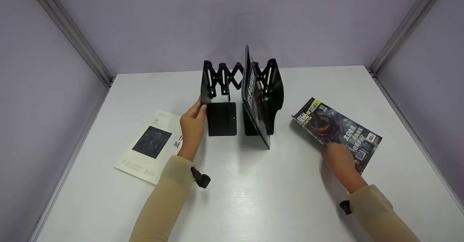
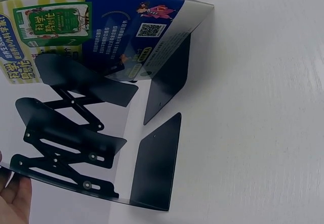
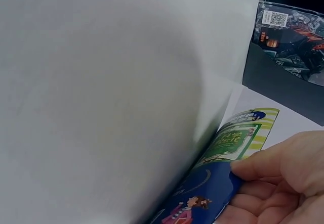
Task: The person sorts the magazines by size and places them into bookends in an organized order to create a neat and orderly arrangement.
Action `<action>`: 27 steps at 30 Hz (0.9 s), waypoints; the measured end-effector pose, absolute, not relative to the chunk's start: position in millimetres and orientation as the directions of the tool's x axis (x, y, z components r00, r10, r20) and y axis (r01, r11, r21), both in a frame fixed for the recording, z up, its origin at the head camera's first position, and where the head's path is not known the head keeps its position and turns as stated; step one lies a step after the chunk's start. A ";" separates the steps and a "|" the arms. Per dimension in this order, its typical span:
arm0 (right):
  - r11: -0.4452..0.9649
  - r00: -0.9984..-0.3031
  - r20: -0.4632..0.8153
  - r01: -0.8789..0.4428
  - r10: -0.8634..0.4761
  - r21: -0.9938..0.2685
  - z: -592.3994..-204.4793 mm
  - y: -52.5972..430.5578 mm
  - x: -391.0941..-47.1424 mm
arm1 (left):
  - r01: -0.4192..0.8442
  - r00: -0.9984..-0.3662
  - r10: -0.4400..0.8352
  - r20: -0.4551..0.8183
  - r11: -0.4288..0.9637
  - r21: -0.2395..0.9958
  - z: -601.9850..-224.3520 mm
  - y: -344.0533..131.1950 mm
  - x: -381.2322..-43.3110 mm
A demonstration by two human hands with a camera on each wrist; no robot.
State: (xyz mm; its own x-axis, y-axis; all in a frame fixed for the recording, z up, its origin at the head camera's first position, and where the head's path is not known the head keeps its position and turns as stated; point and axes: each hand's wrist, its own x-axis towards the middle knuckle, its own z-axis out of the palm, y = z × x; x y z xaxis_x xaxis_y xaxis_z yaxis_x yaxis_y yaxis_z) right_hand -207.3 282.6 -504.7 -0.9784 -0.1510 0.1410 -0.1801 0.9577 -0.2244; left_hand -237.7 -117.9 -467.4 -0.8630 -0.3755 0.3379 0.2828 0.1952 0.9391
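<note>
A black expandable book rack (image 1: 222,118) with a criss-cross folding frame stands near the back of the table. My left hand (image 1: 193,124) grips its left end plate, thumb on the near side. One magazine (image 1: 253,100) stands tilted in the rack beside the right end plate; its blue and yellow back cover (image 2: 136,37) shows in the left wrist view. To the right, my right hand (image 1: 340,160) pinches a second magazine (image 1: 337,129) by its near edge. The right wrist view shows the thumb on this magazine's blue back cover (image 3: 212,178), with its edge tilted up.
A cream book (image 1: 145,162) with a dark picture lies flat on the white table (image 1: 232,205) at the left, partly behind my left forearm. Pale walls (image 1: 174,24) enclose the table at the back and both sides.
</note>
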 end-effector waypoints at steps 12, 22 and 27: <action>0.915 -0.984 0.171 -0.107 -0.042 -0.389 -504.7 293.6 -203.8 | 0.276 -0.859 -0.378 0.345 0.227 0.934 -478.3 -120.5 -243.4; 0.826 -0.947 0.299 -0.077 0.114 -0.559 -501.1 297.4 -177.2 | 0.264 -0.863 -0.382 0.331 0.219 0.940 -479.9 -118.8 -246.3; 0.744 -0.915 0.314 -0.023 0.254 -0.668 -498.3 284.7 -162.4 | 0.269 -0.858 -0.390 0.335 0.215 0.939 -481.5 -119.3 -246.6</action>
State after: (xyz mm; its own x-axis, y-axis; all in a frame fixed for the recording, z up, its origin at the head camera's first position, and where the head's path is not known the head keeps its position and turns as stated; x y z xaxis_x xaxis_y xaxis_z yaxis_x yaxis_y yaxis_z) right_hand -162.4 284.7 -498.3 -0.9148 0.2541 0.3139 -0.0228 0.7436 -0.6683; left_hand -246.6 -119.3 -481.5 -0.8578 -0.3897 0.3351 0.2689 0.2154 0.9388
